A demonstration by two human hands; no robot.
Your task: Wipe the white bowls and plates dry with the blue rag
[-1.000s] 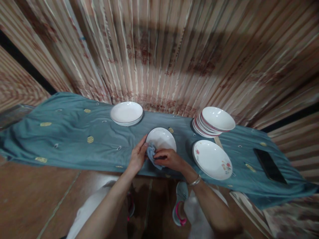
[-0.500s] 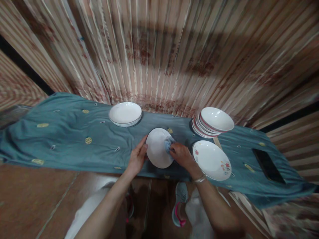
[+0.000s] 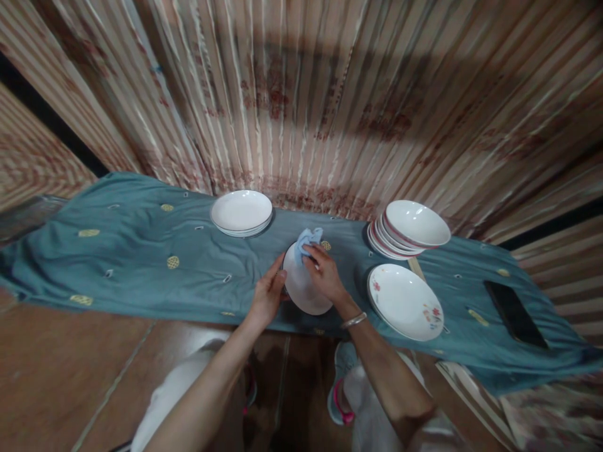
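Note:
A round white plate (image 3: 305, 293) is held tilted over the table's front part. My left hand (image 3: 268, 294) grips its left rim, with the thumb on the upper face and the other fingers partly hidden behind it. In my right hand (image 3: 325, 275) is a crumpled light blue cloth (image 3: 308, 241), pressed on the plate's far upper edge. That hand and forearm cover the plate's right side. A silver bangle (image 3: 354, 321) circles my right wrist.
On the teal tablecloth (image 3: 136, 270), stacked white plates (image 3: 242, 211) stand at the back left. Stacked bowls (image 3: 417, 223) are at the back right, flower-patterned plates (image 3: 405, 302) in front of them. A black phone (image 3: 516, 314) lies far right. A curtain (image 3: 301, 113) hangs behind.
My right hand with the cloth has moved from the plate's right side to its far upper edge. The plate now tilts more. The whole view has shifted slightly.

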